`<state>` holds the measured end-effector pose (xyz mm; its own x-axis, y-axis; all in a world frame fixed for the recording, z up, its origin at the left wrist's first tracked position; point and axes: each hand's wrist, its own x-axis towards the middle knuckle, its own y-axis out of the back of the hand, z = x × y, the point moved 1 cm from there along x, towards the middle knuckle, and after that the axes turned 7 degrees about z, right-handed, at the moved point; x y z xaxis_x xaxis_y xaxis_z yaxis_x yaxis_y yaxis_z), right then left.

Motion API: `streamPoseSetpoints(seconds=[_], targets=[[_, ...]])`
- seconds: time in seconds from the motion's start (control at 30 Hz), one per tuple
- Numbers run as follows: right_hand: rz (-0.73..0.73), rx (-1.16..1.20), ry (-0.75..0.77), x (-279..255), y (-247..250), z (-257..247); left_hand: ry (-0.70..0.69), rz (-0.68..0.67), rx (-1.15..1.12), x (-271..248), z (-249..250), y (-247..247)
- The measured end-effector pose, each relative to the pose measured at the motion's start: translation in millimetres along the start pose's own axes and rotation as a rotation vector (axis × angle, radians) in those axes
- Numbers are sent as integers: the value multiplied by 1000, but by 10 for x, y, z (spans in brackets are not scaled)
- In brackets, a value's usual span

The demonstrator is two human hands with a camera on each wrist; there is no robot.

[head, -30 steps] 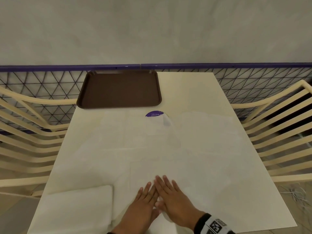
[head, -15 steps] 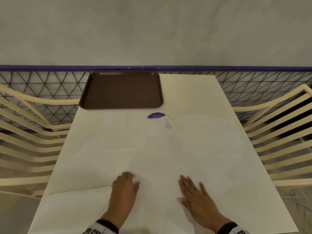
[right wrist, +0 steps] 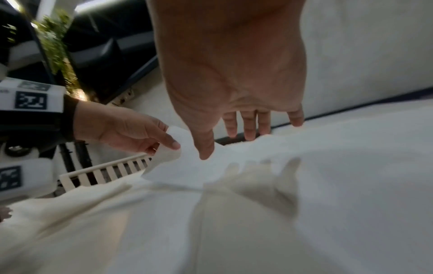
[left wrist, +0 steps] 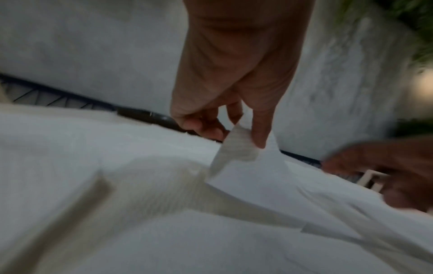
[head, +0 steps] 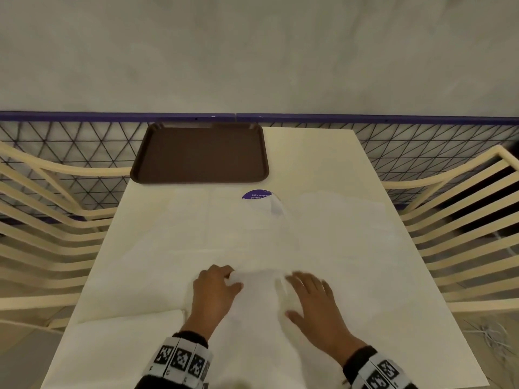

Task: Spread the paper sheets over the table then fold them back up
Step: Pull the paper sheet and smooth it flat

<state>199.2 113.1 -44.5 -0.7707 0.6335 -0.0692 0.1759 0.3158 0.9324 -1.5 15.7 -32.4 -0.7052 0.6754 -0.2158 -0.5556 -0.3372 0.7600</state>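
Only wrist views show left hand [left wrist: 225, 92] pinching paper sheet [left wrist: 236, 146].

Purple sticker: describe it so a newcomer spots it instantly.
Start at the brown tray at the far left of the table. Just nearer than its right front corner lies a purple sticker with white lettering, half hidden under white paper sheets; nothing else on the tabletop is purple.

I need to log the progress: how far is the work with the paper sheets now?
Done: thin sheets lie spread over most of the table. In hand: the left hand pinches a raised corner of the near sheet; the right hand hovers open beside it. Left: folding everything up; the spread sheets are not yet folded. A folded stack lies near-left.
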Motion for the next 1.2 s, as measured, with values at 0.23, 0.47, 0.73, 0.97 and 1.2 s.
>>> streamPoseSetpoints(seconds=[0.23, 0.47, 0.73, 0.97, 1.2], targets=[[-67, 112, 200, 627, 409, -789, -305, 130, -222, -420, 63, 683], [-370, 464, -53, 916, 289, -1364, 95, 442, -265, -376, -989, 1476], [-575, 704, -285, 782, -501, -1796, 418, 356, -344, -560, -2045, 1640], [-502, 520, -302, 632, -811, -1857, 525, 276, -221, -491, -2288, 1391], [-397, 236, -173, 534, -918, -1866, 483, 313, -57, -530, -2196, 1274]])
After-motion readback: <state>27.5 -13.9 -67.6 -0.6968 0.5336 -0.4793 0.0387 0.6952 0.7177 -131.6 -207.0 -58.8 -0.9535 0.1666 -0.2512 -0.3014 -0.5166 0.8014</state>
